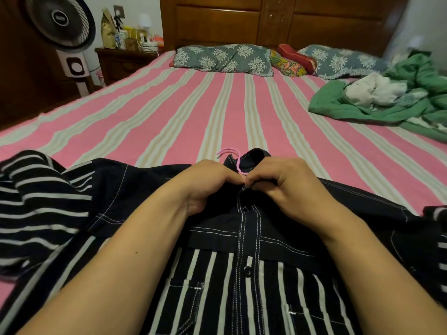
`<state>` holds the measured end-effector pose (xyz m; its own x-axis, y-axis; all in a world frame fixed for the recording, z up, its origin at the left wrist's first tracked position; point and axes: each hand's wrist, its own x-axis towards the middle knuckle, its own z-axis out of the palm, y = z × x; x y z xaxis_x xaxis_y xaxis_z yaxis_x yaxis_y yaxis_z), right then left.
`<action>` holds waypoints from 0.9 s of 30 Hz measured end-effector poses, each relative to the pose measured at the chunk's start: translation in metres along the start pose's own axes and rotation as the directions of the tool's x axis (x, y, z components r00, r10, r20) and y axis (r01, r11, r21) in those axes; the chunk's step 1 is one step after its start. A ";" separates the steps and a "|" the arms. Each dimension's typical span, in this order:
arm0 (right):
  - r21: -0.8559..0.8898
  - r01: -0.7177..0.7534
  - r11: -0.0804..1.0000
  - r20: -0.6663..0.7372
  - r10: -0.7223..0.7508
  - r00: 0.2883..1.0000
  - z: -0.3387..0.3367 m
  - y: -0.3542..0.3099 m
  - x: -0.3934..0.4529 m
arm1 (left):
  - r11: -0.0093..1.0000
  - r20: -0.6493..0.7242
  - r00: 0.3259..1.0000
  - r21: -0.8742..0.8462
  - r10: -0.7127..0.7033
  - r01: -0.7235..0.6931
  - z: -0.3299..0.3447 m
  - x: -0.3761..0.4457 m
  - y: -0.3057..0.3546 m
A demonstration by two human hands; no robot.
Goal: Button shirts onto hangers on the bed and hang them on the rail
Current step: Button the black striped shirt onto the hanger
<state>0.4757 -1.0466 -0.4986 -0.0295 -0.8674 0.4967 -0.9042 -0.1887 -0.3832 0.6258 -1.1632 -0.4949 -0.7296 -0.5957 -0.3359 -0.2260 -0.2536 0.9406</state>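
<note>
Two hands, left hand (pixel 205 180) and right hand (pixel 285 182), fingers curled, pinch the dark striped shirt (pixel 242 274) placket below its collar at frame centre, by a pink hanger (pixel 232 158) hook.

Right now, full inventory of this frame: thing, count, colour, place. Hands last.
dark navy shirt with white stripes and contrast stitching: 1, navy and white, flat on the near bed, lower buttons done up
thin pink plastic hanger: 1, pink, hook poking out of the shirt's collar
pink and cream striped bedsheet: 1, covering the bed
grey-blue floral pillows: 2, along the headboard
red and multicoloured patterned cushion: 1, between the pillows
crumpled green quilt: 1, far right of the bed, pale clothes on top
carved brown wooden headboard: 1, far end
black and white pedestal fan: 1, far left
cluttered wooden nightstand: 1, beside the fan
left hand: pinching the shirt placket below the collar
right hand: pinching the same spot
</note>
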 end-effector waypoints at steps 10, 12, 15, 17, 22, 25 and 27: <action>-0.005 -0.118 0.993 0.001 0.118 0.993 0.001 0.000 -0.002 | 1.000 -0.017 1.000 -0.019 -0.010 0.009 0.002 0.004 -0.003; -0.004 -0.115 0.993 0.011 0.115 0.993 0.000 0.000 -0.003 | 1.000 -0.017 1.000 -0.020 -0.008 0.007 0.001 0.005 -0.004; -0.006 -0.101 0.995 -0.009 0.101 0.995 0.000 0.002 -0.005 | 0.999 0.026 0.999 0.007 0.031 -0.031 -0.002 0.004 -0.003; -0.026 -0.090 0.996 -0.031 0.089 0.996 0.002 0.003 -0.005 | 0.997 0.084 0.995 0.041 0.059 -0.062 -0.006 0.002 -0.002; -0.053 -0.128 0.990 -0.048 0.126 0.991 0.006 0.007 -0.006 | 0.981 0.071 0.988 0.124 0.140 -0.148 -0.002 -0.001 -0.002; -0.024 -0.170 0.985 -0.056 0.168 0.984 0.005 0.008 -0.007 | 0.958 0.018 0.972 0.167 0.232 -0.232 0.002 0.003 -0.005; -0.002 -0.197 0.980 -0.063 0.196 0.979 0.004 0.008 -0.008 | 0.946 -0.001 0.961 0.176 0.276 -0.272 0.003 0.006 -0.006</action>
<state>0.4706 -1.0432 -0.5083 -0.2333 -0.8568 0.4599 -0.8814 -0.0135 -0.4721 0.6212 -1.1628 -0.5022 -0.7632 -0.6431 -0.0629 -0.1287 0.0559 0.9901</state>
